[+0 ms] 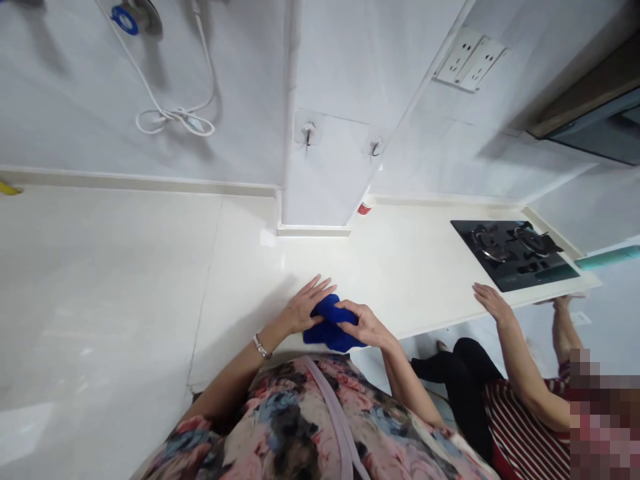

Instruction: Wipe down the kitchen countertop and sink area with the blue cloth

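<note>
A blue cloth (333, 333), bunched and partly folded over, lies at the front edge of the pale countertop, close to my body. My left hand (303, 310) rests against its left side, fingers stretched out and spread past the cloth, thumb along its near side. From the right, my right hand (365, 325) pinches the folded upper part between thumb and fingers. Some of the cloth is hidden beneath both hands.
The glossy countertop (125, 280) meets a projecting wall column (325, 180) with two hooks. A red-and-white cup (367, 205) stands behind it. Right of me, a co-worker's hand (493, 303) is at the counter edge near a black gas hob (515, 253).
</note>
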Tool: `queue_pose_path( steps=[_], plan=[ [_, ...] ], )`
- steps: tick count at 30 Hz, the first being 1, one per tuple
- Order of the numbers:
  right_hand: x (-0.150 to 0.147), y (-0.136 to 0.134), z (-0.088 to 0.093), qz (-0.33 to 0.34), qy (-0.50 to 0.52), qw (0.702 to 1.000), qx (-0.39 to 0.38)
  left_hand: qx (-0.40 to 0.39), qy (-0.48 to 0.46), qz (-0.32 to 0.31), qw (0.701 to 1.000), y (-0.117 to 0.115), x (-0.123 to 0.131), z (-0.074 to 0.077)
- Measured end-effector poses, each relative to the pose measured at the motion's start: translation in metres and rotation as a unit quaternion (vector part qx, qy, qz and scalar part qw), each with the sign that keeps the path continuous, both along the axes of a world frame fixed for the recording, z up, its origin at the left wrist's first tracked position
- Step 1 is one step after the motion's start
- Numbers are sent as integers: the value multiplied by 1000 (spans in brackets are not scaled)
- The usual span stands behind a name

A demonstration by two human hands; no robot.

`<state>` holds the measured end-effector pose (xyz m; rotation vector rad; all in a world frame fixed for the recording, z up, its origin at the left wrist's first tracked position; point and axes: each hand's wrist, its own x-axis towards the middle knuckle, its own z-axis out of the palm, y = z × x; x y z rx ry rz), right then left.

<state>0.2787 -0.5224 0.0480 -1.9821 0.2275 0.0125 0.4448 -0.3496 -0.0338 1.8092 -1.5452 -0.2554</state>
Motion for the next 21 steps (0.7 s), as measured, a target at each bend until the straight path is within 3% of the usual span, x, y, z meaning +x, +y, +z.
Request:
queue_pose_path(
  steps=[3, 5, 8, 12, 16, 21],
  plan=[
    [-4, -5, 20, 28, 4, 999, -24, 53, 53, -74, 994, 3, 19, 14],
    [-4, -14, 28, 19, 7, 999, -29, 69, 95, -93, 989, 11, 32, 28],
    [1, -33, 31, 12, 15, 998, -53, 51, 109, -83, 989, 22, 49, 52],
    [16, -52, 29, 64, 21, 995, -69, 58, 44, -63, 995, 28, 74, 75],
    [41, -60, 43, 52, -43, 979, -191, 60, -58, 28, 996, 23, 107, 94],
    [64, -60, 85, -60, -188, 935, -294, -70, -189, 163, 966, 10, 133, 142]
  ],
)
